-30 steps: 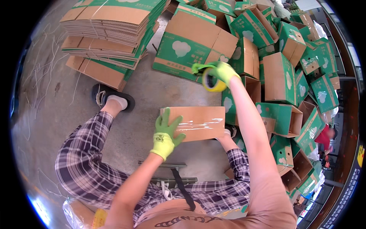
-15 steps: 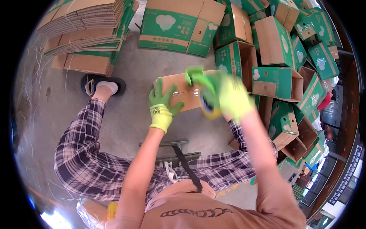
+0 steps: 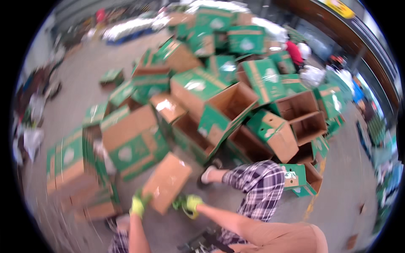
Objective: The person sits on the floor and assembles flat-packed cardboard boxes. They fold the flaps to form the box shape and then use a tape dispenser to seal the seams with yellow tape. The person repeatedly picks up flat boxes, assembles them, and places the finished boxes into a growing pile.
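A closed cardboard box (image 3: 168, 182) stands between my knees, its plain brown face turned up. My left hand (image 3: 138, 204), in a green and yellow glove, rests against its left near edge with the fingers looking spread, though motion smears them. At the box's right near side, my gloved right hand (image 3: 194, 203) is closed round a green tape dispenser (image 3: 180, 202). The dispenser is blurred and partly covered by the glove. Whether it touches the box I cannot tell.
Open green and brown boxes (image 3: 230, 103) lie heaped ahead and to the right. Flat folded cartons (image 3: 69, 158) are stacked at the left. White bundles (image 3: 128, 30) lie far back, and a person in red (image 3: 294, 52) is beyond the heap at the right.
My view has swung up and to the right, bringing the whole heap in. My right hand with the tape dispenser has gone from over the box to its right near side.
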Demonstrator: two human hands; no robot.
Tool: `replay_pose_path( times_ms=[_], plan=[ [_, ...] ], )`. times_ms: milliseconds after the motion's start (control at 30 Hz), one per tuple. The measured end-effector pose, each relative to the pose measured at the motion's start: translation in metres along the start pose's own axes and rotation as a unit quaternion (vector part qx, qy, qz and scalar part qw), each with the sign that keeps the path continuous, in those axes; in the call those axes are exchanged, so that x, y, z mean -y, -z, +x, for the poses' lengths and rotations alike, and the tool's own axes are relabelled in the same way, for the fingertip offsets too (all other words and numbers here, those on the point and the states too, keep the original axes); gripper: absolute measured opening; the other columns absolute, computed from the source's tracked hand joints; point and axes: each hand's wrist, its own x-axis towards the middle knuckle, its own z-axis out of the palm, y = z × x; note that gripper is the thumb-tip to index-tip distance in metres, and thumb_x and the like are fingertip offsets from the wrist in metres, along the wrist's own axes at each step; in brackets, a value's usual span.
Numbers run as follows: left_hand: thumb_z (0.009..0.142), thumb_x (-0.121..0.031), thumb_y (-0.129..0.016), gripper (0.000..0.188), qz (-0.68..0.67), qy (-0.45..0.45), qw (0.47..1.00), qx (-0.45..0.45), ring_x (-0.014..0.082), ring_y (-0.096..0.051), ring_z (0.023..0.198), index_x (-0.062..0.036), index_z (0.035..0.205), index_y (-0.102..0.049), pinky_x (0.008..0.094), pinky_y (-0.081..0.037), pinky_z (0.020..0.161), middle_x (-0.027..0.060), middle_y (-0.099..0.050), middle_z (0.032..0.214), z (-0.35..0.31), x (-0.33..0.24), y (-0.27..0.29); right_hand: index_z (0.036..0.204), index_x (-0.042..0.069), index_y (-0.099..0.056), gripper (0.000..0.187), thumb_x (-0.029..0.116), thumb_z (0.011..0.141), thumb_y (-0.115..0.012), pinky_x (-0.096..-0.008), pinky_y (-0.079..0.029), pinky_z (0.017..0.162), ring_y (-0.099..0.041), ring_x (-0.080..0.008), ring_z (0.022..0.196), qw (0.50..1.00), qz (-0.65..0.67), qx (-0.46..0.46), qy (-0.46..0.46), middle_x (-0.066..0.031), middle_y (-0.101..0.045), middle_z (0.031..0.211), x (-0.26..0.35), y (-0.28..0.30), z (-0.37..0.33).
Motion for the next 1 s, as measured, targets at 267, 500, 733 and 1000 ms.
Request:
replay_pose_path(
  times_ms=[267, 500, 733, 1000],
  plan=[
    [0.084, -0.031, -0.067, 0.055, 0.064, -0.308, 0.948, -0.042, 0.0385, -0.047, 0.128, -0.004, 0.13, -0.055, 0.0478, -0.039, 0.106, 0.0221, -0.05, 0.138, -0.135, -0.163, 0.022, 0.117, 0.008, -0.065, 0.046, 0.039, 0.082, -0.068, -0.0418, -0.049, 0.089, -0.063, -0.0347, 0.104, 0.96, 0.197, -0.116, 0.161, -0.0197, -0.066, 0.111, -0.014, 0.112, -0.139],
    [0.094, -0.034, -0.054, 0.066, -0.28, -0.471, 0.783, -0.296, 0.0332, -0.04, 0.135, 0.0004, 0.146, -0.033, 0.0445, -0.037, 0.109, 0.0159, -0.034, 0.152, -0.06, -0.305, 0.072, 0.119, 0.008, -0.061, 0.033, 0.017, 0.088, -0.068, -0.034, -0.053, 0.082, -0.064, -0.0193, 0.1, 0.604, 0.586, -0.363, 0.401, -0.0067, -0.066, 0.111, -0.052, 0.514, -0.157],
    [0.081, -0.01, -0.069, 0.046, -0.064, -0.268, 0.958, -0.084, 0.0348, -0.048, 0.127, -0.0068, 0.126, -0.058, 0.0426, -0.04, 0.105, 0.0192, -0.053, 0.134, 0.012, -0.184, 0.033, 0.123, 0.004, -0.057, 0.033, 0.018, 0.093, -0.057, -0.0391, -0.046, 0.098, -0.056, -0.0265, 0.116, 0.078, 0.888, 0.097, 0.442, -0.0131, -0.062, 0.119, -0.104, 0.458, -0.132],
    [0.077, -0.034, -0.076, 0.081, 0.331, -0.072, 0.936, 0.096, 0.0405, -0.029, 0.141, -0.0155, 0.146, -0.038, 0.0492, -0.029, 0.114, 0.0211, -0.028, 0.154, 0.206, -0.015, 0.02, 0.108, 0.005, -0.052, 0.044, 0.028, 0.079, -0.075, -0.0333, -0.048, 0.076, -0.057, -0.0228, 0.091, 0.51, 0.804, -0.072, 0.297, -0.0118, -0.058, 0.096, -0.045, 0.274, -0.154]
  ],
)
